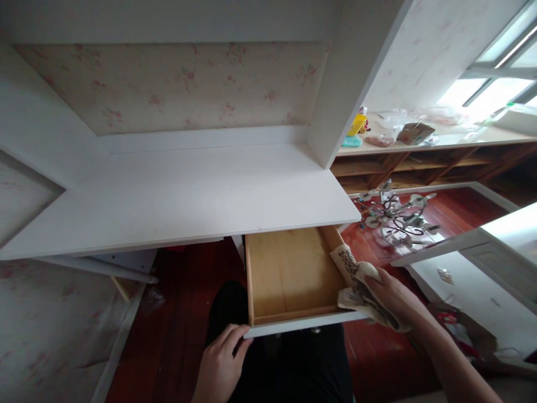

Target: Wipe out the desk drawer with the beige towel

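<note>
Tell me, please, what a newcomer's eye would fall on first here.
The open wooden drawer under the white desktop draws the eye first. The right hand presses a patterned cloth against its right wall; the left hand holds its front edge. Beyond, a metal chandelier lies on the red floor.

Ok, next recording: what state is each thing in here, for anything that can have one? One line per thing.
drawer: pulled out of the desk, open.
cloth: crumpled, draped over the drawer's right wall.
left hand: fingers curled on the left end of the drawer front.
right hand: closed on the cloth, pressing it to the wall.
chandelier: lying on the floor, unlit.
</note>
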The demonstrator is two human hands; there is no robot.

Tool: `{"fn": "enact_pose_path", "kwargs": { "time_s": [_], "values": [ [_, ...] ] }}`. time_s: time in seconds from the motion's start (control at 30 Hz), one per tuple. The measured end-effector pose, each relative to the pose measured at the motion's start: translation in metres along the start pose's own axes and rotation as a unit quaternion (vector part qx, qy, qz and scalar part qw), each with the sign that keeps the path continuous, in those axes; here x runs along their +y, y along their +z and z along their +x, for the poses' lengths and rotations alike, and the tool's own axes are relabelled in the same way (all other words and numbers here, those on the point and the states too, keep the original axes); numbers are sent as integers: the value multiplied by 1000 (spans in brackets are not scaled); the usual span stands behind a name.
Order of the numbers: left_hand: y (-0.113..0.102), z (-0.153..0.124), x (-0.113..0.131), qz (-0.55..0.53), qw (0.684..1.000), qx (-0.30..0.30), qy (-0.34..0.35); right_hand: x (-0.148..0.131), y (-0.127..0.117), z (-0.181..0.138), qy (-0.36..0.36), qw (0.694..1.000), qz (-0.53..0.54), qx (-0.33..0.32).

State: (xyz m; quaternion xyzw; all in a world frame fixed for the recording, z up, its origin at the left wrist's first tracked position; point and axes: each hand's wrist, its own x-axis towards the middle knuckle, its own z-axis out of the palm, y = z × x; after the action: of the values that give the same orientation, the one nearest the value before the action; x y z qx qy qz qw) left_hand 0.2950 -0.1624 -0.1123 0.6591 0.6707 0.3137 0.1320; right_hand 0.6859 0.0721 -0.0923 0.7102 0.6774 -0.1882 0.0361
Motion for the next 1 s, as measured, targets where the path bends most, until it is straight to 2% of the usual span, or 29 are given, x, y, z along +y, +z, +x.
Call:
{"fn": "enact_pose_path", "kwargs": {
  "time_s": [0.1, 0.2, 0.47, 0.67, 0.83, 1.0],
  "values": [
    [1, 0, -1, -3, 1000, -8, -3, -7, 14, 21, -31, 996, -16, -84],
    [2, -1, -3, -7, 1000, -9, -6, -25, 17, 30, -36, 992, -81, -88],
    [1, 4, -3, 2, 999, -25, -21, -65, 23, 40, -35, 990, -140, 13],
    [-2, 9, -2, 20, 999, -23, -16, -84, 18, 79, -40, 987, -143, 63],
    [-1, 10, 0, 23, 1000, -3, -14, -101, 15, 106, -46, 987, -129, 85],
    [0, 8, -2, 17, 1000, -11, -19, -107, 15, 110, -33, 987, -130, 85]
  ]
}}
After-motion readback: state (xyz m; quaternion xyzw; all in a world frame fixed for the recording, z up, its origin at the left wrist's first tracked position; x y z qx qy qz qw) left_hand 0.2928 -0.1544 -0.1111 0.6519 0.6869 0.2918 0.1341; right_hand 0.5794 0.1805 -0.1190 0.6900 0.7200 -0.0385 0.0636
